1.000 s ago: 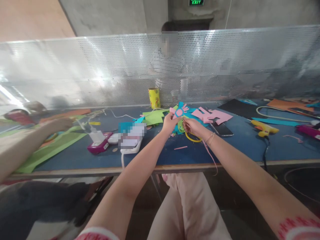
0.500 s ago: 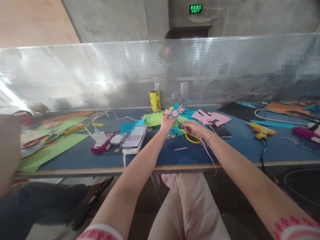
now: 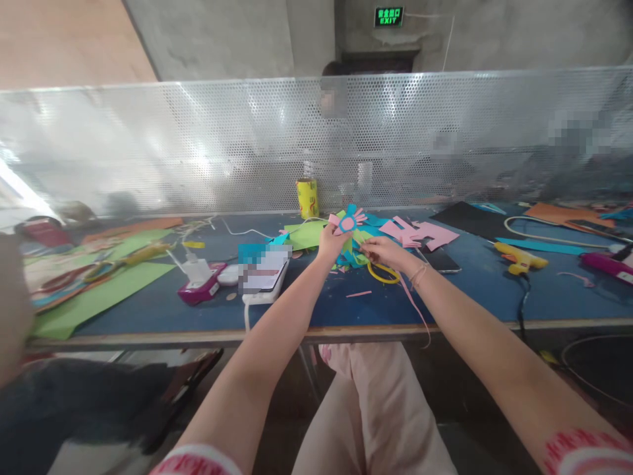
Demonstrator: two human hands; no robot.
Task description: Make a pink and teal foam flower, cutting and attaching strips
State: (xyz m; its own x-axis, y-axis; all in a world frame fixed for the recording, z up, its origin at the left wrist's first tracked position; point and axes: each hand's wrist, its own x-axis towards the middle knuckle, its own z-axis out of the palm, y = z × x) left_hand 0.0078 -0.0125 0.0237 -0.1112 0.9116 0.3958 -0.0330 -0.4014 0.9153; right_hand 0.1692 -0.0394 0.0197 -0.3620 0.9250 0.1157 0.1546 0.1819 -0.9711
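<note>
My left hand [image 3: 332, 244] is closed on a pink and blue paper cutout [image 3: 348, 224], held up with its ring-shaped blue part facing me. Just right of it, my right hand [image 3: 383, 252] is pinched, its fingertips close to the cutout; whatever lies between them is too small to make out. Yellow-handled scissors [image 3: 386, 278] show their loop below that hand. A long thin pink strip [image 3: 414, 307] hangs over the table edge near my right wrist. Beneath both hands is a heap of blue and green paper scraps [image 3: 353, 256].
Pink cut paper [image 3: 435, 234] and a dark phone [image 3: 442, 262] lie to the right, before a yellow glue gun [image 3: 519, 257]. On the left are a white device [image 3: 262, 298], a purple power strip [image 3: 198, 290] and green sheets [image 3: 113, 297]. A yellow roll [image 3: 307, 199] stands near the perforated screen [image 3: 198, 145].
Both hands stay nearly in place; the cutout has turned very slightly in my left hand. The view has shifted a little.
</note>
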